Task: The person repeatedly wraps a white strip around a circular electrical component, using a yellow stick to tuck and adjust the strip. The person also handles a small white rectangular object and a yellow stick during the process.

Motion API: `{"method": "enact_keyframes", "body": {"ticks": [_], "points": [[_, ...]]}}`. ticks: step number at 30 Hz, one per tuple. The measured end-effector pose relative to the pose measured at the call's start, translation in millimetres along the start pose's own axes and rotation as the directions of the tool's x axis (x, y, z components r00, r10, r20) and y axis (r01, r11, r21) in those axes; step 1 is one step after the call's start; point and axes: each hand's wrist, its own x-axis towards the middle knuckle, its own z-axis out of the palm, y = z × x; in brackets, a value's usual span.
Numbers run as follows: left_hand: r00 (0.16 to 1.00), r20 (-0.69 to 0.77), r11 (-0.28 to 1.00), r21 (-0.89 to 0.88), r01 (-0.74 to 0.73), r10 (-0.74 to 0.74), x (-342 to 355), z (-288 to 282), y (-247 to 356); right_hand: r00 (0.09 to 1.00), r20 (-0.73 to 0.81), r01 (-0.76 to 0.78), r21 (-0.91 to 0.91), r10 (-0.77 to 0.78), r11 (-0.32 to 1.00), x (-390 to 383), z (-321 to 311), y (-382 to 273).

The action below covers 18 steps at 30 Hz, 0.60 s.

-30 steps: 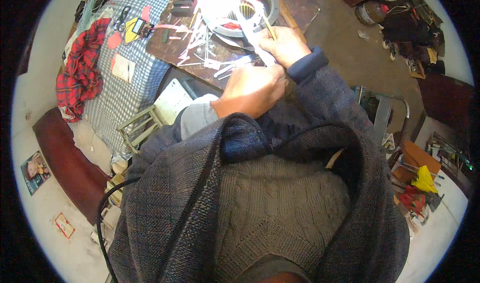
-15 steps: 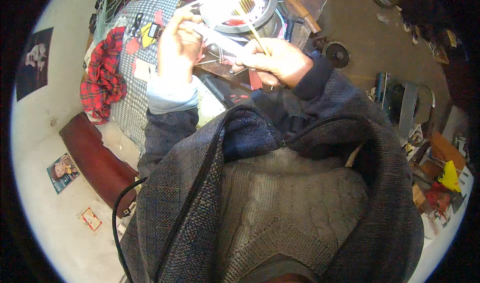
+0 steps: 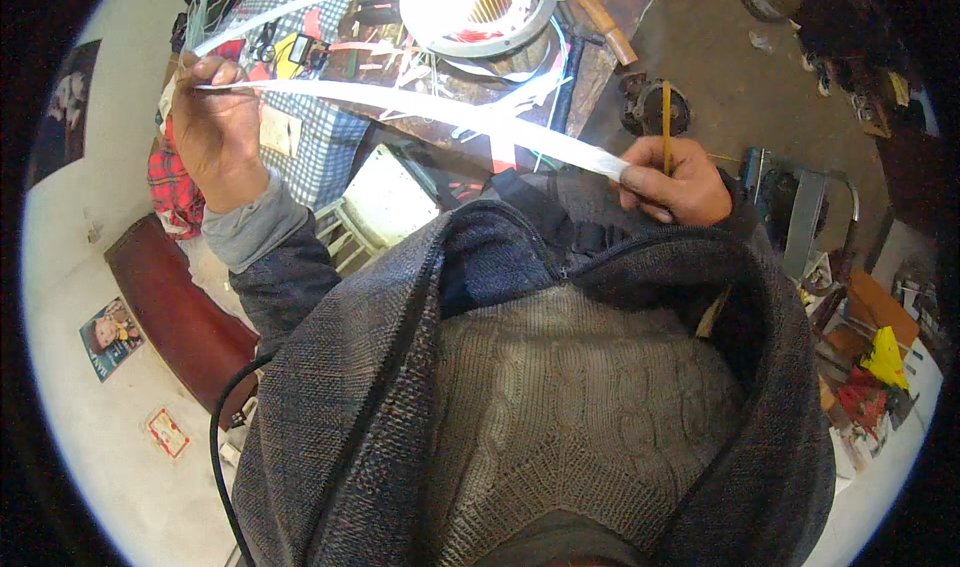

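Observation:
My left hand, high at the left, is closed on a long white strip that stretches across to my right hand. My right hand pinches that strip and also holds a thin yellow stick upright. A second white length arches from my left hand toward a brightly lit grey round metal housing with a ribbed inside and red material. The housing stands beyond my hands on a worn wooden table, among pale scraps.
A white chair is below the table. At left are a checked cloth, red plaid fabric and a dark red curved panel. A wooden bar lies along the table's right edge. Tools and clutter occupy the right.
My hands have moved apart, the left up and leftward, the right rightward and down, stretching the white strip between them. The yellow stick has moved right with my right hand.

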Motion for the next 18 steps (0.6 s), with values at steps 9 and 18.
{"method": "enact_keyframes", "body": {"ticks": [9, 18], "points": [[0.994, -0.112, 1.0, -0.022, -0.009, 0.007, 17, -103, 18, 0.967, -0.248, -0.121, -0.253, 0.056, 0.96, -8, -15, 26], [0.979, -0.167, 0.993, -0.056, 0.105, -0.113, 49, -182, 11, 0.814, -0.58, -0.286, -0.348, 0.035, 0.893, 12, -2, 2]]}}
